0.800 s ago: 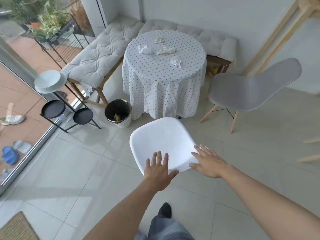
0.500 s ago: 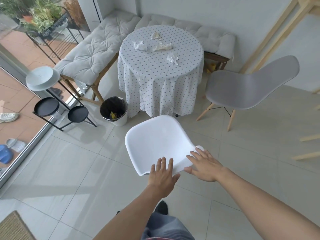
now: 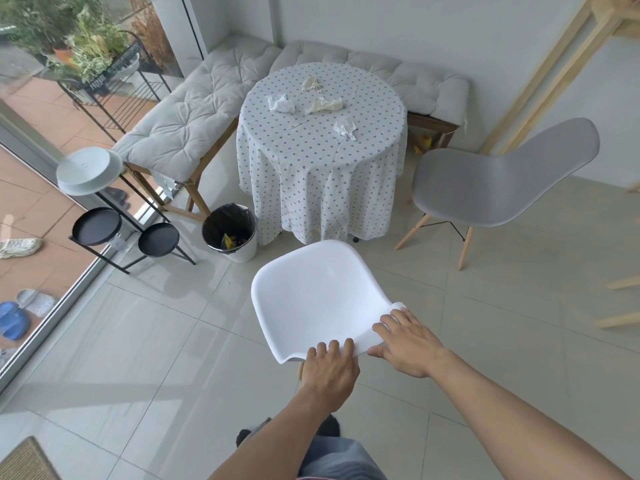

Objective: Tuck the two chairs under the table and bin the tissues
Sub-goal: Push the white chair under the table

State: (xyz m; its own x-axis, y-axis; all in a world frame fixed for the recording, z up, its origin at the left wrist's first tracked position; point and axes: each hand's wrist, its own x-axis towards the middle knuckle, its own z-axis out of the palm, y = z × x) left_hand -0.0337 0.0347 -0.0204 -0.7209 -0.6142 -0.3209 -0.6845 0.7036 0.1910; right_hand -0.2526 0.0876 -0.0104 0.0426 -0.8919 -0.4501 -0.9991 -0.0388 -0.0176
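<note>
Step in hand: tucking chair one. Both hands are clamped on the top edge of the white chair's (image 3: pixel 317 292) backrest, left hand (image 3: pixel 330 374) curled over the rim, right hand (image 3: pixel 407 344) just beside it on the same rim, the two close together but not touching. The chair's seat faces the table (image 3: pixel 322 174) with its front edge near the hanging cloth. Next move, I'd say: a straight push forward; cloth will drape over the seat. Bin (image 3: pixel 230 232) sits on the floor just left of the push line, so keep the chair from drifting left. Grey chair (image 3: pixel 485 185) stands at the table's right side, angled out, not yet tucked. Four tissues (image 3: pixel 323 105) on the tabletop: three toward the far edge, one nearer the right edge. Open floor behind and right.
</note>
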